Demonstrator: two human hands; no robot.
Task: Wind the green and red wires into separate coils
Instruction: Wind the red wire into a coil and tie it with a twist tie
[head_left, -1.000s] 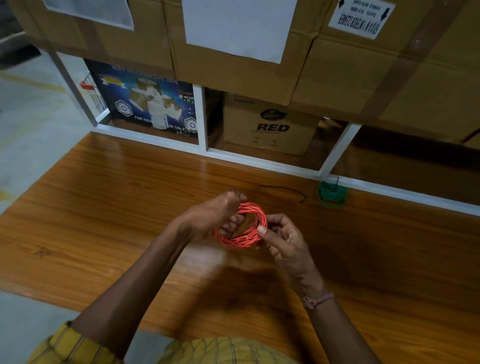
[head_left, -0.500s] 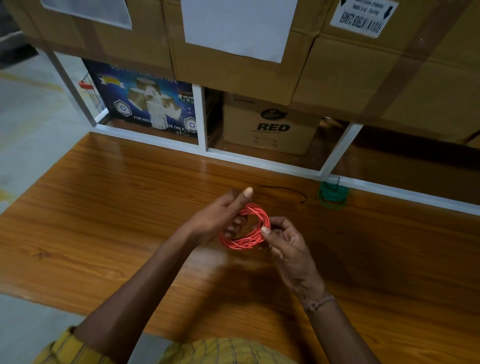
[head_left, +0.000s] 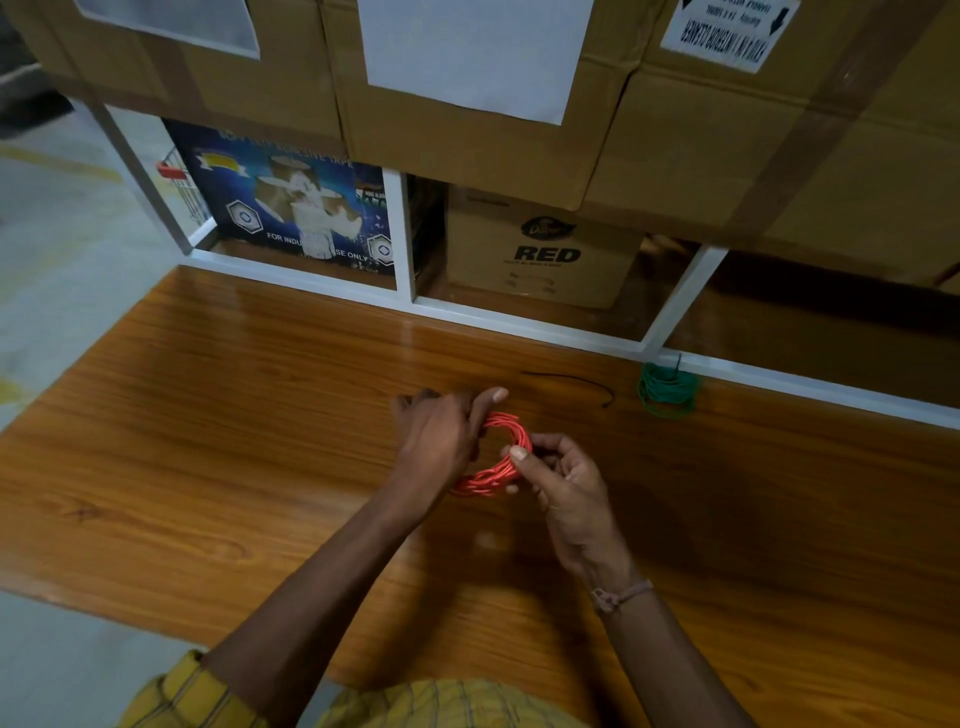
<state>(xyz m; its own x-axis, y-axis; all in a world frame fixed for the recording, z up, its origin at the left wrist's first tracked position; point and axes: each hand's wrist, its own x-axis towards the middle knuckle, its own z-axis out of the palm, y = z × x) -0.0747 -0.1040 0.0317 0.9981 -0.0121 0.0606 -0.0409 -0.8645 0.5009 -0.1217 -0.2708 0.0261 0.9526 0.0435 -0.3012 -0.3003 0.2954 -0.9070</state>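
Note:
A red wire coil (head_left: 493, 470) is held just above the wooden table (head_left: 208, 441), between both hands. My left hand (head_left: 436, 436) holds its left side, thumb raised over the top, and hides that part of the coil. My right hand (head_left: 558, 480) pinches the coil's right edge between thumb and fingers. A green wire coil (head_left: 667, 389) lies on the table at the back right, against the white shelf frame (head_left: 519, 325), apart from both hands.
A thin black tie (head_left: 571, 382) lies on the table between the hands and the green coil. Behind the frame stand a blue tape box (head_left: 291, 213) and a cardboard box marked RED (head_left: 540, 254). Large cardboard boxes (head_left: 675, 130) fill the shelf above.
My left hand has turned over the red coil's left side, knuckles now up and thumb lifted. The right hand keeps its pinch. The green coil has not moved.

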